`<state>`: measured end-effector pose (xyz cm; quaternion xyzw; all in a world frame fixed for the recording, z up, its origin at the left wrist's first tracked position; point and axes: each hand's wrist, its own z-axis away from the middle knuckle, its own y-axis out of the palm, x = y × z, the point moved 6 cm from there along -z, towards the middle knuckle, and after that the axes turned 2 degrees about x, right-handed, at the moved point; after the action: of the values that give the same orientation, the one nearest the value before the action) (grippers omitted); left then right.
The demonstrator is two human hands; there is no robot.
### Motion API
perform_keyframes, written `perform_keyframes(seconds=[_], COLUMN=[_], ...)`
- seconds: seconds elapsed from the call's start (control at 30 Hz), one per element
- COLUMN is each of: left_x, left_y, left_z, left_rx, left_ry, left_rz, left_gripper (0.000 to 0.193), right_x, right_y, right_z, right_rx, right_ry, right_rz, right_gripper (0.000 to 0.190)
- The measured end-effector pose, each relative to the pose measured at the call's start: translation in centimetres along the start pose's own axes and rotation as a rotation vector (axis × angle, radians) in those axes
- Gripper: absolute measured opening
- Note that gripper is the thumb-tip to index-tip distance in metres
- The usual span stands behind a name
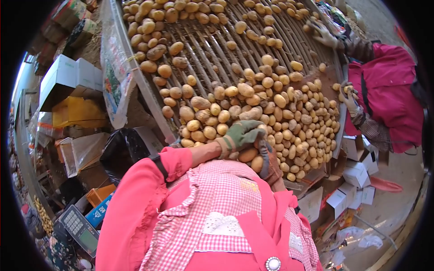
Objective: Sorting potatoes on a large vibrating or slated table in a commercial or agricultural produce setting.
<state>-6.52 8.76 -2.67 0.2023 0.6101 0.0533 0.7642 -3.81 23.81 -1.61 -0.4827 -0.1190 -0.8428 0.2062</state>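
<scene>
Many potatoes lie on a slatted sorting table in front of me. My left hand, in a green and tan glove, reaches in from the left over the potatoes at the near edge. My right hand, in a grey and brown glove, meets it from the right. The fingertips of both hands come together around a potato that is mostly hidden. Just below and between the hands are larger potatoes, close against my checked apron. Whether either hand grips one firmly cannot be made out.
A co-worker in a magenta garment stands at the right edge, gloved hands at the potatoes. White boxes are stacked at lower right. On the left are a metal side rail, a black plastic bag, cartons and a digital scale.
</scene>
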Motion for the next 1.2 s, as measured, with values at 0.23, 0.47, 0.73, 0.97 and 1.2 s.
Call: perform_keyframes(seconds=[0.23, 0.47, 0.73, 0.97, 1.2], left_x=[-1.3, -11.6, -9.1, -12.3, -10.2], left_y=[-1.1, -10.5, -12.4, -9.4, -16.9], left_z=[0.1, 4.1, 5.2, 6.3, 8.7], left_rx=[-0.152, -0.531, -0.435, -0.526, -0.732], left_ry=[0.084, 0.232, -0.098, 0.353, -0.083], left_rz=[-0.168, -1.272, -1.236, -1.291, -1.541], left_gripper=[0.030, 0.030, 0.027, 0.035, 0.055], right_x=[0.1, -1.9, -2.2, -3.0, -3.0], right_y=[0.2, -1.7, -2.9, -3.5, -3.2], right_z=[-0.1, 0.5, 0.5, 0.4, -0.3], right_rx=[0.027, -0.034, -0.015, -0.023, -0.029], right_ry=[0.061, 0.120, 0.072, 0.074, 0.072], right_rz=[-0.139, -0.305, -0.228, -0.200, -0.168], right_gripper=[0.039, 0.041, 0.044, 0.043, 0.041])
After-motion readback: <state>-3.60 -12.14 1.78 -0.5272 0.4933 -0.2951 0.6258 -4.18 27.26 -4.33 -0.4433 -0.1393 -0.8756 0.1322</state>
